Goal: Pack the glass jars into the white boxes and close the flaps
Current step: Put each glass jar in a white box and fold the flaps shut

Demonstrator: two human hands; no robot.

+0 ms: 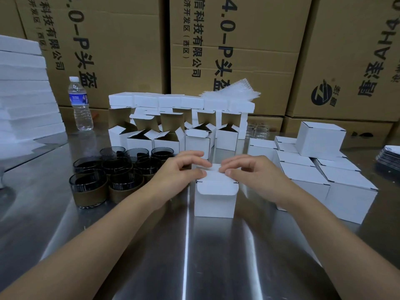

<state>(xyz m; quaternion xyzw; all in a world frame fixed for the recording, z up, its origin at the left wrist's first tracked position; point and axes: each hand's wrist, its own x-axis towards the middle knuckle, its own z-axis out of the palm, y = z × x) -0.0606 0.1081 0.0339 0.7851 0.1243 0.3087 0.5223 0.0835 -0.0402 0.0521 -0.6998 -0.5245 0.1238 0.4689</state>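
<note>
Progress: partway. Left hand [181, 169] and right hand [253, 173] pinch the untucked lid of a small white cardboard box [214, 202]; closed white boxes [346, 191] sit by the counter's [194, 256] right edge, dark glass jars [91, 182] wait unpacked left.

A water bottle [80, 102] stands on the steel table [216, 256] before printed brown cartons [121, 50].

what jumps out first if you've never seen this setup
The left hand and right hand meet on the top flap of a white box at centre table. Dark glass jars with brown sleeves cluster to its left, closed boxes pile up to its right, and big brown cartons wall off the back.
</note>
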